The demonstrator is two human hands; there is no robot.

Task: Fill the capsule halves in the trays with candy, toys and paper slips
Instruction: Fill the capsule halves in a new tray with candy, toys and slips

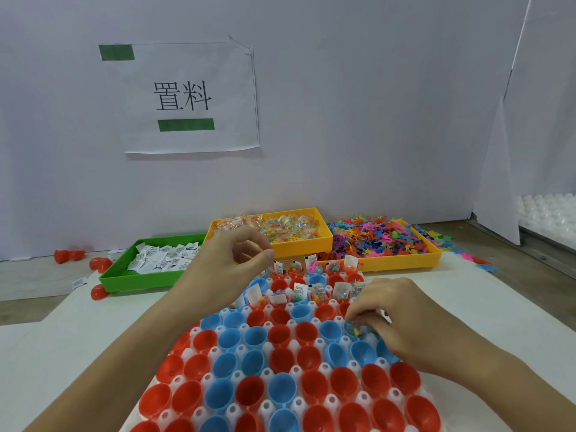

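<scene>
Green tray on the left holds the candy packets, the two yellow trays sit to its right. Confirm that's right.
Not quite. In the head view the green tray holds white paper slips, not candy. The candy packets lie in the nearer yellow tray; the other yellow tray holds coloured toys. Both yellow trays do sit to its right.

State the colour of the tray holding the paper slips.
Green: the tray of paper slips, seen in the head view.
</scene>
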